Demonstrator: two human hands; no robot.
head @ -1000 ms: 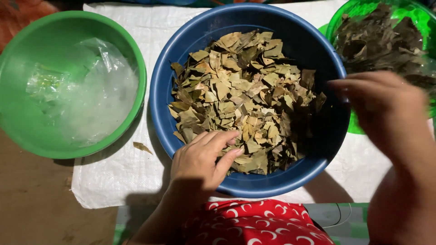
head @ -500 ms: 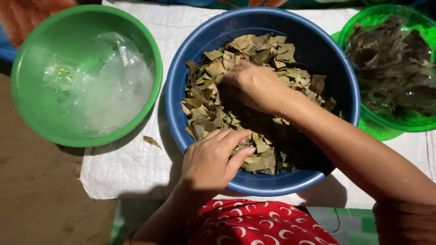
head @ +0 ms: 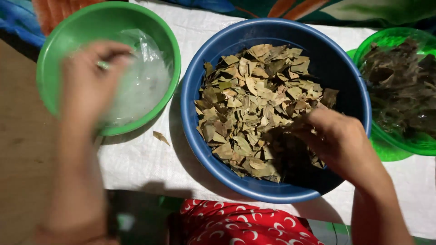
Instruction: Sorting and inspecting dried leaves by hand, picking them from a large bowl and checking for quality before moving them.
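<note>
My right hand (head: 338, 143) is pinched on dried leaves (head: 254, 104) in the blue bowl (head: 345, 68); my blurred left hand (head: 88, 79), grip unclear, hovers over the green bowl (head: 54, 59). Moving this fast, I could scatter leaves onto the white cloth (head: 150, 168), where one leaf (head: 161, 137) already lies.

Single view from a head-worn camera, aimed almost straight down and close over a surface (head: 150, 168) covered with white woven cloth, with no second view to share any part of the scene. Centred on a blue bowl (head: 200, 136) of dry leaves, flanked by a green bowl (head: 50, 68) at upper left and a clear green bowl (head: 390, 149) cut off by the right edge. Seen from the wearer's side, with both forearms entering from the bottom edge, the left hand (head: 88, 84) blurred over the green bowl, the right hand (head: 338, 138) inside the blue bowl, and red patterned clothing (head: 240, 224) at bottom centre.
</note>
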